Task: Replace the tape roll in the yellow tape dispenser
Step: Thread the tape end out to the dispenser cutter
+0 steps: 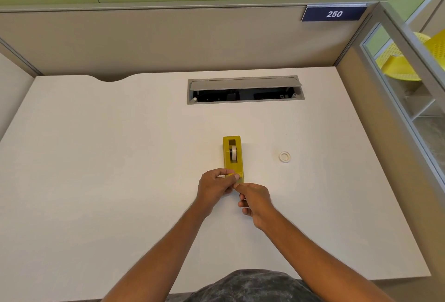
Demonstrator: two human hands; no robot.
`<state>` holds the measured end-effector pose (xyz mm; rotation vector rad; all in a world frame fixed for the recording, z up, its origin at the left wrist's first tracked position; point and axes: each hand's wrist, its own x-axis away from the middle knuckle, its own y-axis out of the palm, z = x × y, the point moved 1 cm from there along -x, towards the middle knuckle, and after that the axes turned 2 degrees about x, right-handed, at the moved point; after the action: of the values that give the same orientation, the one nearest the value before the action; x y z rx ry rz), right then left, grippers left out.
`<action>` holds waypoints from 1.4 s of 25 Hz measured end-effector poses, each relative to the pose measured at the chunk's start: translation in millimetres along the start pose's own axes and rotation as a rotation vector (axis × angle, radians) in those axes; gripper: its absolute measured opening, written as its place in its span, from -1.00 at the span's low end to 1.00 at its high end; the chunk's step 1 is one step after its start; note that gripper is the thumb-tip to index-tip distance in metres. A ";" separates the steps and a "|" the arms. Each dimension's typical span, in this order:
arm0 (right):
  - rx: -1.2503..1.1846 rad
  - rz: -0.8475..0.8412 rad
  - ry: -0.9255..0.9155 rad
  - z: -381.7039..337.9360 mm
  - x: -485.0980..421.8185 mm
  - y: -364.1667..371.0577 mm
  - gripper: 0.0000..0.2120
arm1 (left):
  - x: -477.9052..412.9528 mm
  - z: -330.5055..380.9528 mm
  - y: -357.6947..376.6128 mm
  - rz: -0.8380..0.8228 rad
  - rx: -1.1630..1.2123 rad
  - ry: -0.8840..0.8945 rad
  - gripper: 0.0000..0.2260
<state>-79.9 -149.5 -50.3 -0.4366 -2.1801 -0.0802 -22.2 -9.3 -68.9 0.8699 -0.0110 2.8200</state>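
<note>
The yellow tape dispenser (233,157) stands lengthwise on the white desk (120,157), its cutter end towards me. A white tape roll (233,153) sits upright in its slot. My left hand (216,187) grips the dispenser's near end between thumb and fingers. My right hand (255,201) is just in front of that end, thumb and forefinger pinched together at the cutter. Whether a strip of tape is between them I cannot tell. A second small white tape ring (284,156) lies flat on the desk, to the right of the dispenser.
An open grey cable hatch (244,90) is set into the desk behind the dispenser. Beige partition walls (168,41) close off the back and the right side. A label reading 250 (334,14) hangs at the top right.
</note>
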 end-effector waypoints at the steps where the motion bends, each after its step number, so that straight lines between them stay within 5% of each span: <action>1: 0.009 -0.005 -0.008 0.8 -0.3 -0.1 -0.84 | -0.2 -0.3 0.1 -0.006 0.007 -0.003 -0.72; 12: 0.175 -0.062 0.094 29.4 -4.2 -0.6 -0.93 | 1.1 -2.5 0.4 -0.017 0.053 -0.017 -0.71; 27: 0.229 -0.216 -0.042 45.0 0.7 -23.4 -0.84 | 18.5 -26.6 -14.3 -0.012 -0.081 0.160 -0.55; 35: 0.251 -0.169 -0.096 51.1 12.3 -25.5 -0.86 | 37.6 -42.8 -45.6 0.083 -0.083 0.094 -0.67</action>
<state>-134.4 -159.1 -69.1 -0.1160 -2.2808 0.1233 -68.1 44.8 -85.6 0.7341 -0.1533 2.9108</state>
